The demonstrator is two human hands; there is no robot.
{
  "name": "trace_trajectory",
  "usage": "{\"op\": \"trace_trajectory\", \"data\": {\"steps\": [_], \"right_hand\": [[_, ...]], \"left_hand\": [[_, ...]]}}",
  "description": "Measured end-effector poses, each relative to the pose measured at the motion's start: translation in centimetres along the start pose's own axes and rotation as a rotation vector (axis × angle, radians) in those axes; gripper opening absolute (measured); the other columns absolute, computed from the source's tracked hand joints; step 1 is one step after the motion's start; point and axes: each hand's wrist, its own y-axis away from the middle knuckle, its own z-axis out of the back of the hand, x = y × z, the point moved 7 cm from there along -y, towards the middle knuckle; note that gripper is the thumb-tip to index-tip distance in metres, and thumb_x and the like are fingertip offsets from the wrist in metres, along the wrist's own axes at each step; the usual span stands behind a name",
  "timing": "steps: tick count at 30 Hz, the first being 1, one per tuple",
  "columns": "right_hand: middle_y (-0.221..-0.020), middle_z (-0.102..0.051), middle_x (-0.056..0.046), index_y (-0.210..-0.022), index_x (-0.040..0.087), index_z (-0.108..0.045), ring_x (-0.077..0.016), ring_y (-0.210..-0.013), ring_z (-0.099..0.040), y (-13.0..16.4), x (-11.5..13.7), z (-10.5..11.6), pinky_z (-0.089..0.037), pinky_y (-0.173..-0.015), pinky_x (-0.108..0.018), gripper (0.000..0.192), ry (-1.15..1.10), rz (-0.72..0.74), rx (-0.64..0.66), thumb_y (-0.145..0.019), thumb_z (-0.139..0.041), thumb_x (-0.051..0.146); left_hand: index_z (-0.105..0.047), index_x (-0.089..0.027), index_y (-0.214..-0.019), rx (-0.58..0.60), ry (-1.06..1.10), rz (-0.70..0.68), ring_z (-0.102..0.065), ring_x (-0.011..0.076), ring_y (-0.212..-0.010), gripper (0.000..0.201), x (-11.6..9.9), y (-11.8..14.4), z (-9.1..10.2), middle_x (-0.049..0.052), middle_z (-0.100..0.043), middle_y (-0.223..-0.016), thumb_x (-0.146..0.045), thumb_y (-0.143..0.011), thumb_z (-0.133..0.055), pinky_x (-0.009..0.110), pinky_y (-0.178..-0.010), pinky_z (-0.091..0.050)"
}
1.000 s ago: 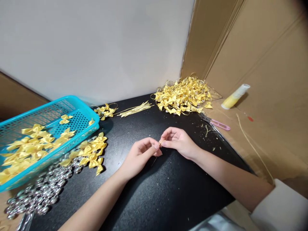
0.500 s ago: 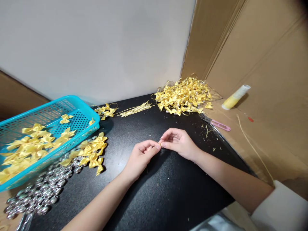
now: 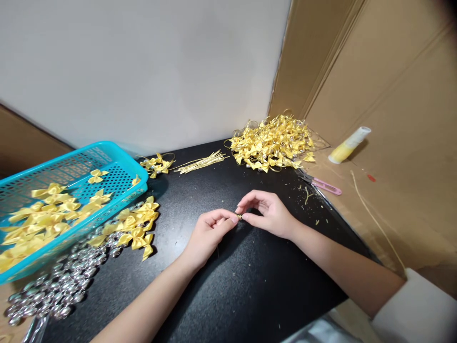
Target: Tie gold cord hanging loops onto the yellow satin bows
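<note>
From the head view, my left hand [image 3: 209, 233] and right hand [image 3: 266, 214] meet fingertip to fingertip over the black table [image 3: 228, 286], both pinched nearly closed on one small gold cord piece [image 3: 238, 216] between them, too tiny to make out further.

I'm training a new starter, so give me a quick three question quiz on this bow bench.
1. True or false: the blue basket holds yellow bows.
2. What lies beside the finished pile: A pink-handled snips, B a hammer?
3. Both hands pinch a small gold ____.

Key: 1 true. 2 A. 3 cord, held between left hand and right hand.
</note>
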Motion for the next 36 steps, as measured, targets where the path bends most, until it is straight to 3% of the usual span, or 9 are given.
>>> {"op": "trace_trajectory", "data": {"steps": [7,27,33,36], "right_hand": [[-0.082,-0.070,-0.002,-0.089,0.019,-0.063,-0.0158,-0.079,-0.068,0.0,0.2,0.3,-0.055,-0.080,-0.034,0.022,0.074,0.025,-0.007,-0.069,-0.071,0.014],[-0.076,-0.068,-0.001,-0.085,0.021,-0.061,-0.0147,-0.072,-0.065,0.0,0.5,0.7,-0.055,-0.075,-0.034,0.014,0.078,0.069,-0.073,-0.075,-0.071,0.021],[-0.099,-0.072,-0.005,-0.101,0.021,-0.063,-0.0189,-0.094,-0.067,0.1,0.9,-0.2,-0.053,-0.089,-0.038,0.031,0.180,0.111,0.058,-0.072,-0.075,0.018],[-0.097,-0.074,-0.005,-0.101,0.021,-0.064,-0.0182,-0.091,-0.069,0.2,0.8,-0.5,-0.054,-0.087,-0.037,0.031,0.178,0.098,0.079,-0.073,-0.076,0.020]], "left_hand": [[-0.068,-0.014,-0.071,0.002,0.026,-0.011,-0.022,0.0058,-0.046,0.036,0.2,-0.1,0.1,-0.009,-0.030,-0.047,-0.050,-0.071,-0.071,0.020,-0.045,-0.016],[-0.071,-0.015,-0.069,-0.042,0.037,0.007,-0.022,0.0055,-0.043,0.032,0.4,0.0,0.4,-0.009,-0.030,-0.044,-0.047,-0.067,-0.075,0.022,-0.045,-0.015],[-0.070,-0.015,-0.065,-0.029,0.028,-0.011,-0.023,0.0058,-0.044,0.032,-0.1,0.0,0.2,-0.009,-0.029,-0.044,-0.047,-0.068,-0.075,0.022,-0.046,-0.015],[-0.070,-0.015,-0.063,-0.027,0.039,-0.005,-0.022,0.0056,-0.044,0.032,-0.1,0.0,0.1,-0.009,-0.028,-0.044,-0.046,-0.067,-0.076,0.023,-0.046,-0.014]]}}
